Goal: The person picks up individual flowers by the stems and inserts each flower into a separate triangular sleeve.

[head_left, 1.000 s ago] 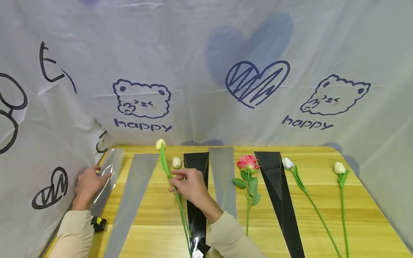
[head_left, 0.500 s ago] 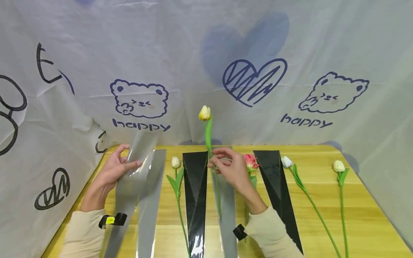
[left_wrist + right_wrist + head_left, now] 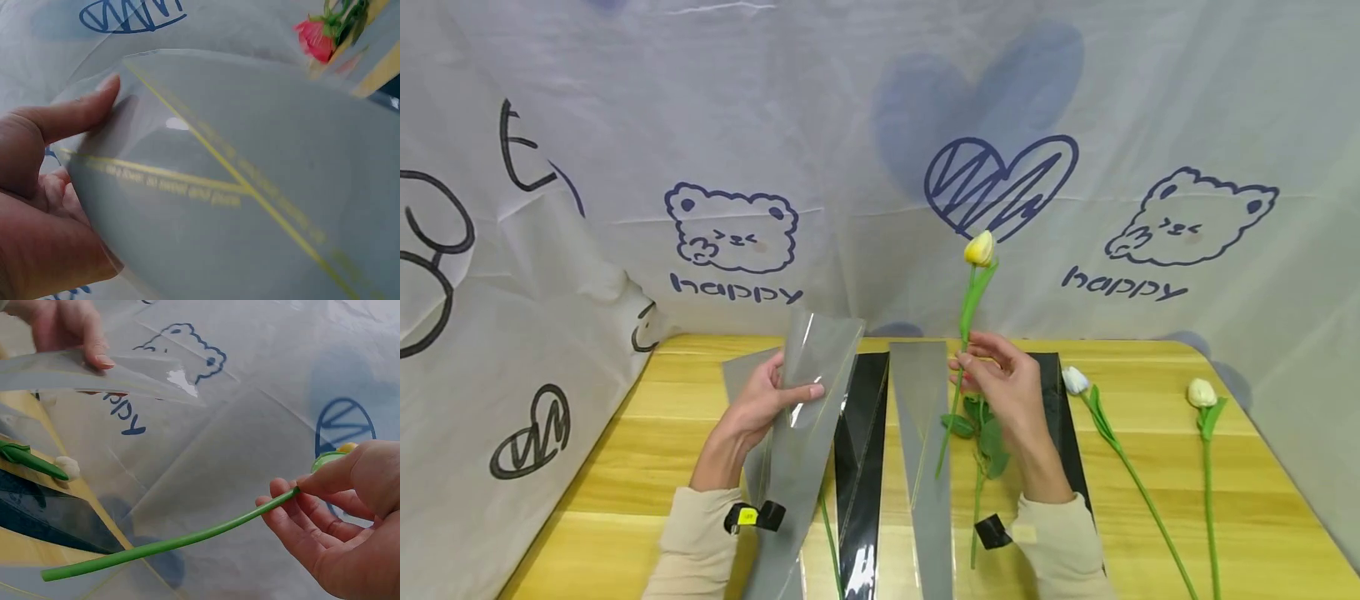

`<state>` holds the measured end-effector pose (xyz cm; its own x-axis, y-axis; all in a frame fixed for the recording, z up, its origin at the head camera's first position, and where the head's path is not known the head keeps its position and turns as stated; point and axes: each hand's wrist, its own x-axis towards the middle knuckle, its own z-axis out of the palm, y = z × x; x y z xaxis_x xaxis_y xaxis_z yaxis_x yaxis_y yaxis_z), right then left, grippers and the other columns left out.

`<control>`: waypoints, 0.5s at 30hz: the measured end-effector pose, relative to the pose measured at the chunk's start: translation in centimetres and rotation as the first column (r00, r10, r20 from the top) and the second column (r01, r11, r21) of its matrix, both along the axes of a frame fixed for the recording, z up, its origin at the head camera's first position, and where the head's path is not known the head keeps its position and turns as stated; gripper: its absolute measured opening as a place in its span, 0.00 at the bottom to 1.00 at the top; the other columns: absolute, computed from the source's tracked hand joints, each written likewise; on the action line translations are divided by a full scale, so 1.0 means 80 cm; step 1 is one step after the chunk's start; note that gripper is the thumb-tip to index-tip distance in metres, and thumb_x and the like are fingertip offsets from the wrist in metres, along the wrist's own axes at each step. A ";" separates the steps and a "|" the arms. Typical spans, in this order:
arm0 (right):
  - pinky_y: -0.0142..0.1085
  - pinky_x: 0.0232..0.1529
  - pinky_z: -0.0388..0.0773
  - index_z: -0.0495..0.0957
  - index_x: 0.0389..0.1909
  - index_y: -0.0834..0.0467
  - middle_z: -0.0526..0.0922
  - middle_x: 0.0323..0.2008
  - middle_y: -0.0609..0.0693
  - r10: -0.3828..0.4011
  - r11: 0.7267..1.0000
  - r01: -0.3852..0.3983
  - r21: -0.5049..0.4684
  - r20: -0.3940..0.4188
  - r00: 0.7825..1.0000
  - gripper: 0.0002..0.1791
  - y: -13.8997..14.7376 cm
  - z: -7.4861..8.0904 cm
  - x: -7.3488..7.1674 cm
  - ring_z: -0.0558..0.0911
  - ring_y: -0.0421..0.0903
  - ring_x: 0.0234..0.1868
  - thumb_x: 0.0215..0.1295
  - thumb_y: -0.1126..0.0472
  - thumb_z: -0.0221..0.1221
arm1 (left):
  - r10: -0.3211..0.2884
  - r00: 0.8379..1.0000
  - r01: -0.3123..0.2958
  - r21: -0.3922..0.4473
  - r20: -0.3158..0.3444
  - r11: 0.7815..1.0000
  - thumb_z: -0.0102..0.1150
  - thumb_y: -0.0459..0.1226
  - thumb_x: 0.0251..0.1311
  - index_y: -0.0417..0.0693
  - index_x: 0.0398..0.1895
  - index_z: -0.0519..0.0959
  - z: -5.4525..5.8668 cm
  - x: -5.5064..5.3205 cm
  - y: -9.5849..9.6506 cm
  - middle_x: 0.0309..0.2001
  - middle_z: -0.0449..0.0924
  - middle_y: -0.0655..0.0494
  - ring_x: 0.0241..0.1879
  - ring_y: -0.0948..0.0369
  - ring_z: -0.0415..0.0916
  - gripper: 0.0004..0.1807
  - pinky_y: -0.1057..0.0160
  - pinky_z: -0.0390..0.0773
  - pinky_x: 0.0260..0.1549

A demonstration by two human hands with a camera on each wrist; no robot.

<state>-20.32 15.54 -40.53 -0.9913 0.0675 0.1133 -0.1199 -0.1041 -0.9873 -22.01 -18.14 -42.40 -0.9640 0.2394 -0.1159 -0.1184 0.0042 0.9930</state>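
Shifted rightward, the lifted sleeve (image 3: 808, 433) is being held between the left fingers (image 3: 801, 393) and the yellow tulip (image 3: 972, 307), not yet sleeved, is being pinched between the right fingers (image 3: 294, 532).

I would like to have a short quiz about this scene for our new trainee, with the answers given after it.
1. What does the right hand pinch?
A) a pink rose
B) a yellow tulip with a green stem
C) a black plastic sleeve

2. True or false: the left hand holds a translucent grey plastic sleeve.

3. In the head view, which flower lies furthest to the right on the yellow wood-grain table?

Key:
1. B
2. True
3. The white tulip with a green stem
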 end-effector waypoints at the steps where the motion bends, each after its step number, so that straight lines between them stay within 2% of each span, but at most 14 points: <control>1: 0.42 0.42 0.85 0.76 0.63 0.66 0.80 0.46 0.57 -0.006 1.000 0.006 -0.013 0.013 1.000 0.21 0.000 -0.002 -0.001 0.88 0.45 0.41 0.71 0.69 0.63 | -0.008 1.000 0.008 0.022 0.013 1.000 0.66 0.25 0.61 0.37 0.70 0.64 -0.004 0.001 0.002 0.48 0.84 0.47 0.41 0.54 0.85 0.34 0.53 0.84 0.44; 6: 0.40 0.43 0.85 0.75 0.63 0.68 0.81 0.45 0.59 -0.018 0.999 0.020 -0.044 0.052 0.998 0.21 0.000 -0.013 -0.004 0.89 0.47 0.41 0.71 0.71 0.62 | -0.049 0.997 0.044 0.078 0.053 0.996 0.64 0.27 0.64 0.37 0.66 0.68 -0.018 0.002 0.012 0.43 0.84 0.53 0.39 0.57 0.84 0.28 0.55 0.83 0.41; 9: 0.39 0.43 0.85 0.75 0.63 0.66 0.82 0.45 0.59 -0.019 0.999 0.021 -0.032 0.067 0.998 0.21 -0.001 -0.017 -0.005 0.89 0.46 0.40 0.71 0.70 0.62 | -0.093 0.994 0.085 0.110 0.063 0.990 0.65 0.26 0.62 0.38 0.67 0.67 -0.023 0.002 0.017 0.45 0.84 0.54 0.41 0.57 0.83 0.30 0.56 0.83 0.42; 13: 0.38 0.43 0.85 0.74 0.63 0.66 0.83 0.46 0.60 -0.022 0.999 0.026 -0.031 0.101 0.995 0.21 0.000 -0.023 -0.004 0.89 0.46 0.40 0.71 0.69 0.62 | -0.167 0.982 0.141 0.258 0.084 0.956 0.55 0.26 0.71 0.39 0.74 0.62 -0.034 0.001 0.027 0.46 0.87 0.55 0.43 0.60 0.85 0.30 0.60 0.83 0.44; 15: 0.37 0.43 0.85 0.74 0.63 0.65 0.83 0.46 0.59 -0.032 0.999 0.035 -0.020 0.112 0.993 0.21 0.001 -0.025 -0.003 0.89 0.46 0.40 0.72 0.68 0.62 | -0.188 0.979 0.154 0.308 0.082 0.939 0.50 0.25 0.74 0.39 0.74 0.63 -0.039 0.000 0.031 0.44 0.87 0.56 0.42 0.62 0.85 0.27 0.62 0.83 0.42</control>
